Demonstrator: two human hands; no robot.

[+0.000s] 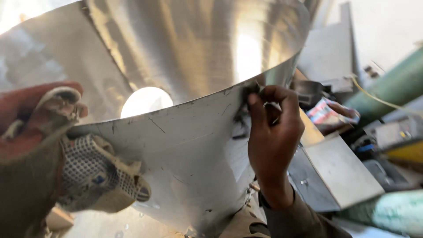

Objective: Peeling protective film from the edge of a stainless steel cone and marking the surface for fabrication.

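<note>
A large cone of bright sheet metal (185,132), rolled with its wide mouth upward, fills most of the view and stands tilted between the two hands. The right hand (273,136), bare, is closed on the cone's upper rim, thumb on the outer face and fingers curled over the edge, pinching the sheet. The left hand (94,174), in a worn dotted work glove, presses against the cone's outer wall at the left, fingers bent round the lower curve; how tight its hold is cannot be told. A bright round hole shows inside the cone. Right of the cone lie flat steel plates (341,169), a green pipe (392,86) and a small printed packet (326,113).
</note>
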